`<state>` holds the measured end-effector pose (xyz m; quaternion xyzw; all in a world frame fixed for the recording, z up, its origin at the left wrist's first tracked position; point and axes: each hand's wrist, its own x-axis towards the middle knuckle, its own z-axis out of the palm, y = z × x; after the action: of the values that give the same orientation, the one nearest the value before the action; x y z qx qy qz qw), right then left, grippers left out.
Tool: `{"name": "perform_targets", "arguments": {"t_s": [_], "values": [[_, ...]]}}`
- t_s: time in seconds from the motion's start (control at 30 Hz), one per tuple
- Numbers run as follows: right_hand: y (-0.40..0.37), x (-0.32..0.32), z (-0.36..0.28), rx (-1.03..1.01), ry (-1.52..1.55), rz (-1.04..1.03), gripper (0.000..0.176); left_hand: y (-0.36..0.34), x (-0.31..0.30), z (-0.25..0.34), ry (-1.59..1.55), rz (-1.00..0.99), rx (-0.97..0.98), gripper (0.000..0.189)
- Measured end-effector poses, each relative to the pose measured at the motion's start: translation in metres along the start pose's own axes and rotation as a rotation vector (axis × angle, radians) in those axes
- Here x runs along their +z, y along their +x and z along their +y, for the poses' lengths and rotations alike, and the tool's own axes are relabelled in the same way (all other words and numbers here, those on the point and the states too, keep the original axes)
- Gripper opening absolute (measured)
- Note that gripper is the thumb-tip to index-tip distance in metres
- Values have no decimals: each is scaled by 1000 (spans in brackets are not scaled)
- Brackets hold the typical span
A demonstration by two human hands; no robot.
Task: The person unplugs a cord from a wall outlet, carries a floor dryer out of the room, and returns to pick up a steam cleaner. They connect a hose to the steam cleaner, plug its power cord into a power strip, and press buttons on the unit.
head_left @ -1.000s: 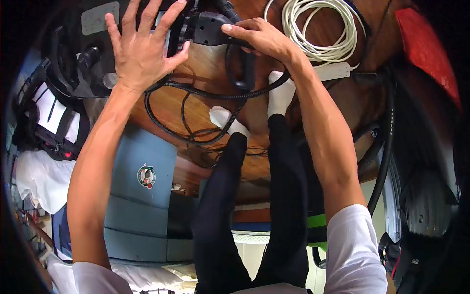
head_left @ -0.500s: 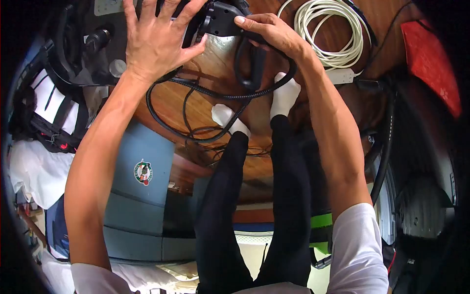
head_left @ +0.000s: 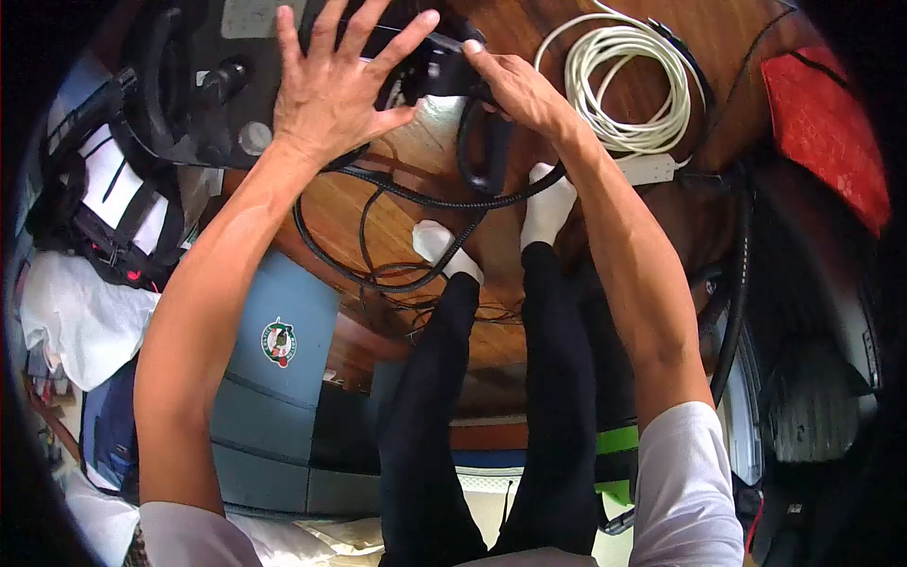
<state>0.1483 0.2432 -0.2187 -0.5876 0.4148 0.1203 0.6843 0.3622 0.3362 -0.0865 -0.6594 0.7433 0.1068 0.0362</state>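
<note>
My left hand [head_left: 333, 94] is spread wide, palm down, over the dark equipment at the top, its fingers stretched out and its palm side hidden. Close to its thumb is a glossy black plastic device [head_left: 444, 71], blurred in part. My right hand [head_left: 520, 90] is closed around the right end of that device, thumb along the top. A black looped handle [head_left: 484, 156] hangs below it. From beneath the hands, a ribbed black cable [head_left: 425, 200] curves across the wooden floor [head_left: 331, 213].
A coiled white cable [head_left: 586, 94] with a white power strip [head_left: 647, 170] lies at the right, near a red sheet [head_left: 822, 123]. A large black case [head_left: 203, 123] fills the upper left. Below are a blue-grey box [head_left: 302, 312], a black bag [head_left: 123, 208] and two white-socked feet [head_left: 548, 203].
The view has shifted, so the floor items sit slightly lower. My left hand has moved right and spread its fingers more. The black device has turned a little in my right hand.
</note>
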Motion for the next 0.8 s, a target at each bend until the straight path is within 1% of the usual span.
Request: {"name": "perform_targets", "arguments": {"t_s": [0.03, 0.07, 0.1, 0.17, 0.2, 0.23, 0.3, 0.37, 0.47, 0.5, 0.57, 0.6, 0.63, 0.67, 0.7, 0.77, 0.8], "values": [[6, 4, 7, -18, -40, 66, 76, -1, 1, -1, -34, -39, -35, 107], [5, 6, 3, -78, -102, 92, 76, -2, 1, -1, -13, 14, 3, 115], [3, 8, -2, -137, -166, 123, 77, -1, 1, -2, -9, 17, -8, 115], [4, 9, -4, -42, -227, 168, 71, -1, 2, -3, 6, -41, -5, 113], [7, 9, -5, -2, -234, 147, 61, 0, 2, -4, -3, -27, 8, 111], [7, 8, -5, -5, -242, 147, 61, 0, 1, -4, -4, -20, 2, 111], [5, 8, -9, -51, -285, 134, 54, 1, 0, -5, 6, -20, 15, 109], [3, 8, -9, -157, -334, 154, 51, 1, 2, -7, -11, 8, 17, 108], [9, 12, -4, -112, -318, 149, 57, 1, 3, -7, 9, -16, 25, 107], [13, 14, -2, -72, -321, 184, 64, 1, 4, -7, 6, -22, 25, 107], [17, 14, -2, 6, -330, 262, 76, 3, 2, -5, 24, -51, 7, 99], [10, 14, -18, 141, -349, 274, 78, 5, 3, -3, 17, -48, 7, 99], [14, 16, -12, 164, -387, 309, 78, 5, 3, -3, 16, -60, 12, 94], [17, 17, -6, 177, -426, 276, 76, 5, 0, -4, 24, -62, 11, 89], [19, 15, -7, 184, -471, 249, 74, 2, -3, -6, 30, -32, 3, 89], [5, 9, -33, 151, -656, 200, 66, 3, -3, -5, -6, 6, 2, 73], [-14, -3, -57, 46, -713, 186, 56, 6, -3, -3, -17, -11, -8, 73]]}}
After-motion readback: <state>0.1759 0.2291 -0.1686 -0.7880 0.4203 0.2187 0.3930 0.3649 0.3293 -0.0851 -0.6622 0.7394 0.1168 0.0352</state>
